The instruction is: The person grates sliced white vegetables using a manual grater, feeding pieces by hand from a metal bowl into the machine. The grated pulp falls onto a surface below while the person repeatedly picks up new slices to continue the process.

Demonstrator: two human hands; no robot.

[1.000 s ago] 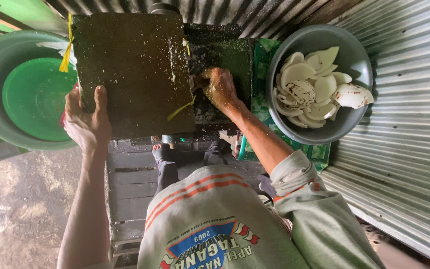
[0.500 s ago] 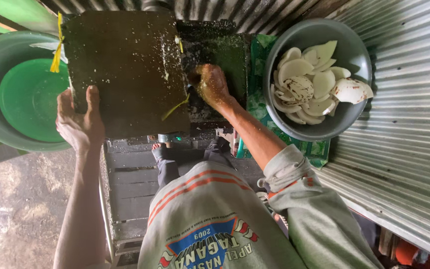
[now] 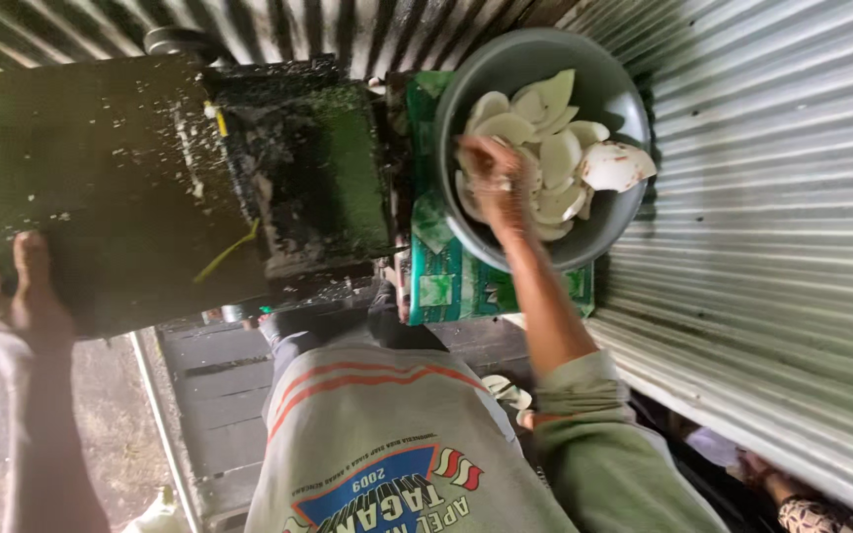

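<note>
Right hand (image 3: 498, 180) is reaching into the round grey metal bowl (image 3: 612, 235), fingers curled over the pale white coconut pieces (image 3: 545, 148); grip on a piece can't be confirmed. Left hand (image 3: 14, 301) is resting on the near edge of the dark speckled grating machine (image 3: 111, 178), fingers loosely bent. Bowl is sitting on a green patterned sack (image 3: 446, 281). Corrugated metal sheet walls (image 3: 772, 247) are closing in the right side and far end.

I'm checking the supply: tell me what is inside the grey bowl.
The grey bowl holds white coconut pieces, curved chunks piled together. The right hand reaches in and covers some of them. The bowl's bottom and whatever lies beneath the pile cannot be seen.
</note>
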